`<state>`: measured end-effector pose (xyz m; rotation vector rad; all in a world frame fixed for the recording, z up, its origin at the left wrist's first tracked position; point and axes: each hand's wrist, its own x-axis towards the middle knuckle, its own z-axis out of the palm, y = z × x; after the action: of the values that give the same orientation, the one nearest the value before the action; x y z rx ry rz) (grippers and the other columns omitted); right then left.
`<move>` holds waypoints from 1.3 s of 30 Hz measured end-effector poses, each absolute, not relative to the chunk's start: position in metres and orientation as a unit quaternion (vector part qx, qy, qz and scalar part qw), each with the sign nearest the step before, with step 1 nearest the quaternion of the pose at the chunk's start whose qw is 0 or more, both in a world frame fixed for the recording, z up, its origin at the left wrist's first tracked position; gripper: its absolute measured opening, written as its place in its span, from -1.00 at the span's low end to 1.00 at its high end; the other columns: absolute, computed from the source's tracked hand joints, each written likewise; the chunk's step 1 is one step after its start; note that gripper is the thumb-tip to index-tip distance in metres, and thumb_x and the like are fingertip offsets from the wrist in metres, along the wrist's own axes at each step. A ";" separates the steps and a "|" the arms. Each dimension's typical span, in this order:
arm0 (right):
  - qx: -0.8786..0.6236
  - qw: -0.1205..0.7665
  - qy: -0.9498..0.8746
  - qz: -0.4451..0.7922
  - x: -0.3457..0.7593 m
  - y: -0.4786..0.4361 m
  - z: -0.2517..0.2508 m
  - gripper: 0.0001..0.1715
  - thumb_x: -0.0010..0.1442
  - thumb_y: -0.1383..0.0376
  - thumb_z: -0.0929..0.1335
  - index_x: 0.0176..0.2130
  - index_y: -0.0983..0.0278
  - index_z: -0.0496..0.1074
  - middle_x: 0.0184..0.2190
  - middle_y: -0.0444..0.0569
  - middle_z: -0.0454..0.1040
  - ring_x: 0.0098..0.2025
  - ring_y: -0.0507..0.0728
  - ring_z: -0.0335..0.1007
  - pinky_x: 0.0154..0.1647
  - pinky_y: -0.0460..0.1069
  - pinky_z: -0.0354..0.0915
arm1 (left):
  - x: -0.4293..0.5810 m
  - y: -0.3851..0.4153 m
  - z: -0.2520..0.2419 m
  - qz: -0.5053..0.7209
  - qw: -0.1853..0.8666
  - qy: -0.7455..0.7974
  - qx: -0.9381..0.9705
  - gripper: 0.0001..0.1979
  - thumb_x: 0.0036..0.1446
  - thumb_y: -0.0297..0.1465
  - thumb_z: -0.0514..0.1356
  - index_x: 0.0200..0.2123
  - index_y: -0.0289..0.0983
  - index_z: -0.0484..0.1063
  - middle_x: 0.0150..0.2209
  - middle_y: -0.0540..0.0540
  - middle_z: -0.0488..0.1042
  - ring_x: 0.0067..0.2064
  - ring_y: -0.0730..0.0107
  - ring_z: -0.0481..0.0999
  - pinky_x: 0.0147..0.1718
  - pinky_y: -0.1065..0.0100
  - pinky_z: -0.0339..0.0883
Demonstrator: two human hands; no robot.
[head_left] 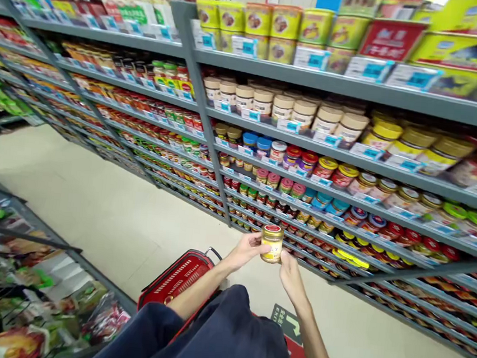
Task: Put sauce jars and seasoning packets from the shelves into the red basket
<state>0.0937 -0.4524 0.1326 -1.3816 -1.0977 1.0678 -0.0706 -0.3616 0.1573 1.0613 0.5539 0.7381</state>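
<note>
I hold a small glass jar (272, 243) with a red lid and yellow label in front of me, at the middle of the view. My left hand (245, 251) grips its left side with fingers curled round it. My right hand (290, 275) touches its lower right side, fingers closed against the glass. The jar is upright, just in front of the low shelves of jars (324, 210). A red shopping basket (176, 277) hangs by my left forearm, below the hands.
Grey store shelving (357, 89) packed with jars and tins runs along the right and far side. Another rack with bagged goods (22, 271) stands at the left. A beige floor aisle (105, 205) lies between them, with a green exit sticker (287, 323) on it.
</note>
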 end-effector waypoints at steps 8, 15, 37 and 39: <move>-0.582 0.462 -0.541 0.395 0.016 -0.344 0.150 -0.22 0.26 0.05 0.45 0.37 0.07 0.23 0.28 0.08 0.41 0.16 0.25 0.48 0.18 0.19 0.42 | -0.181 -0.259 0.131 0.332 0.734 0.239 0.542 -0.40 0.05 -0.18 0.46 0.11 -0.36 0.52 0.07 -0.29 0.59 0.08 0.12 0.58 0.14 0.19 0.37; -0.585 0.443 -0.594 0.330 -0.006 -0.223 0.158 -0.26 0.22 0.09 0.48 0.31 0.14 0.33 0.24 0.08 0.46 0.12 0.25 0.52 0.19 0.19 0.44 | -0.194 -0.137 0.129 0.289 0.669 0.199 0.655 -0.38 0.12 -0.17 0.40 0.17 -0.37 0.44 0.15 -0.30 0.53 0.12 0.08 0.55 0.17 0.13 0.35; -0.638 0.452 -0.619 0.076 0.017 -0.053 0.070 -0.33 0.42 0.06 0.28 0.37 0.28 0.16 0.22 0.20 0.45 0.25 0.24 0.40 0.31 0.22 0.31 | -0.131 0.043 0.063 0.424 0.337 0.264 0.798 -0.46 0.23 -0.13 0.30 0.19 -0.25 0.38 0.16 -0.33 0.45 0.17 0.08 0.48 0.15 0.12 0.37; -0.656 0.421 -0.625 0.043 0.021 -0.050 0.071 -0.39 0.40 0.08 0.30 0.32 0.29 0.26 0.19 0.23 0.47 0.23 0.28 0.41 0.31 0.23 0.30 | -0.126 0.046 0.059 0.416 0.351 0.263 0.797 -0.46 0.23 -0.12 0.29 0.18 -0.26 0.39 0.13 -0.33 0.47 0.13 0.07 0.52 0.11 0.12 0.41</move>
<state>0.0213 -0.0504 0.0708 -1.6434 -1.5648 0.1073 -0.1262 0.0464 0.0592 2.0629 0.6802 1.0783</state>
